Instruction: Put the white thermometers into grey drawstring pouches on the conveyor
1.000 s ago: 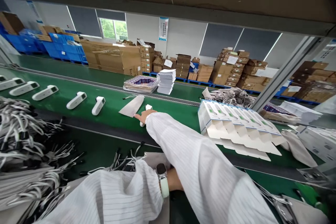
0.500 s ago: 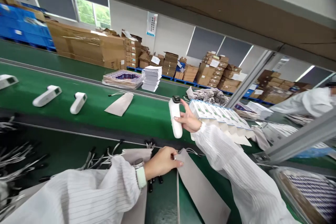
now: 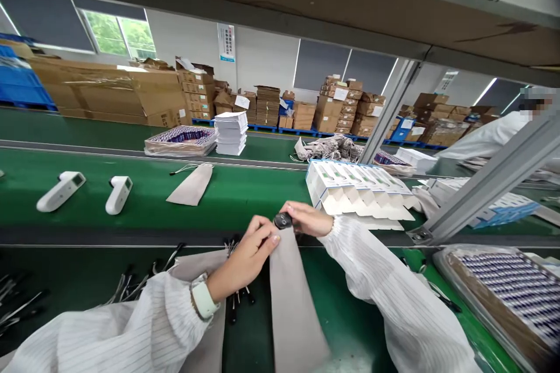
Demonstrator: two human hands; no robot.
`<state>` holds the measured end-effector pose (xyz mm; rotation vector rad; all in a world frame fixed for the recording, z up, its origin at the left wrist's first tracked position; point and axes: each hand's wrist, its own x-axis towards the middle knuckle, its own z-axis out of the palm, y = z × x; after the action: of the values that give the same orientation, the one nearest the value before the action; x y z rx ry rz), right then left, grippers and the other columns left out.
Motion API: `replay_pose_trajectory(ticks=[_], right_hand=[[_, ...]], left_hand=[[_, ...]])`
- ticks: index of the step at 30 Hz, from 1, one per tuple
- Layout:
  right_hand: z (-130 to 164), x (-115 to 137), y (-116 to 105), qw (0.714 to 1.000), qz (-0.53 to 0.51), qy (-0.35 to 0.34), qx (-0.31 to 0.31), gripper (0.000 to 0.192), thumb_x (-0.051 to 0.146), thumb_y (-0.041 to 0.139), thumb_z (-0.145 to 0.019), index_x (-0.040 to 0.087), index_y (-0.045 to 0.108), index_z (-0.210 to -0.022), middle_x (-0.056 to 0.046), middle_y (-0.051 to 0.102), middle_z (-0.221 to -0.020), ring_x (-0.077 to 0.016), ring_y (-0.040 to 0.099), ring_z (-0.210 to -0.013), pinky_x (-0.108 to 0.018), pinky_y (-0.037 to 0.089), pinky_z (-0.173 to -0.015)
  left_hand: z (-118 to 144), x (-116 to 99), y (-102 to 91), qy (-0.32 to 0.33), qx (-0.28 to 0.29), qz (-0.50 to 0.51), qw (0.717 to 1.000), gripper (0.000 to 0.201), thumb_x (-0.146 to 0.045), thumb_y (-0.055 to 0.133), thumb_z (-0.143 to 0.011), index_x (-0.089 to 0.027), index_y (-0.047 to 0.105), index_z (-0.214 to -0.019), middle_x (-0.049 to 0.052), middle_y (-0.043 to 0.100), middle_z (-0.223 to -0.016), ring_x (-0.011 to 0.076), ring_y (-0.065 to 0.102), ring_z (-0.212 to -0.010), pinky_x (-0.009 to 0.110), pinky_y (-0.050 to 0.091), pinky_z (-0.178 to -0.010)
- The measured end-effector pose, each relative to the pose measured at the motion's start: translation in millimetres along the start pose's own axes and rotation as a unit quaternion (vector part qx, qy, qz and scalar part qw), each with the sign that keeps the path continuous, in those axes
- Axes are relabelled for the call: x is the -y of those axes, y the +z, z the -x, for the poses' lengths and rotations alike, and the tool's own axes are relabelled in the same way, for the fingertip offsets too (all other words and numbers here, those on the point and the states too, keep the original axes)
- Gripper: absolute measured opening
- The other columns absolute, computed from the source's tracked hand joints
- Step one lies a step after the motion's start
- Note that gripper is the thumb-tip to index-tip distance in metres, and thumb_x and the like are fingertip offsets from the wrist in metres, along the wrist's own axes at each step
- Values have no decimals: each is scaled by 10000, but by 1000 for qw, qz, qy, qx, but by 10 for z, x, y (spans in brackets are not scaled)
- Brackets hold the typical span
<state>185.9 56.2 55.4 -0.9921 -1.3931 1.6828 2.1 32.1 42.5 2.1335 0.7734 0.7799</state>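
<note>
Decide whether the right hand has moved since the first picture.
Yes. Judged against the far metal post, the right hand has moved rightward, closer to that post.

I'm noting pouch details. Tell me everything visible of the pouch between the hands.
The pouch is long, plain grey-beige, apparently soft cloth. It stretches toward the camera over a green surface from its far end, which the left hand pinches. A device shows its black end there, the right hand on it; whether that hand touches the pouch is unclear.

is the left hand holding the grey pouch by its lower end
No, the left hand holds the grey pouch at its upper end, beside the black device top.
</note>
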Motion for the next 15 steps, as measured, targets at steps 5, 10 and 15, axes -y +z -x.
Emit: replay_pose_trajectory(ticks=[5,10,15], right_hand=[[-8,-109,123,990,117,58,54,465,623,436,-693,160,469,-683,64,410,-498,-30,345,-359,-142,275,-300],[5,-95,179,986,161,44,0,606,681,213,-736,154,447,-547,57,333,-399,-31,244,-308,-167,192,-296],[-7,-52,-228,858,362,-182,-316,483,584,347,-761,175,527,-579,6,476,-473,-80,431,-447,-216,356,-490]], left_hand=[[-68,-31,-140,-11,-42,-51,998,251,-341,328,-869,-188,515,-797,25,343,-892,151,391,-937,247,372,-798],[-111,-96,-290,-35,-47,-99,993,272,-373,335,-851,-194,537,-815,30,363,-938,114,454,-720,211,382,-586],[11,-375,-458,-134,40,-183,973,308,-371,299,-847,-184,520,-740,-28,432,-563,123,398,-490,224,286,-489]])
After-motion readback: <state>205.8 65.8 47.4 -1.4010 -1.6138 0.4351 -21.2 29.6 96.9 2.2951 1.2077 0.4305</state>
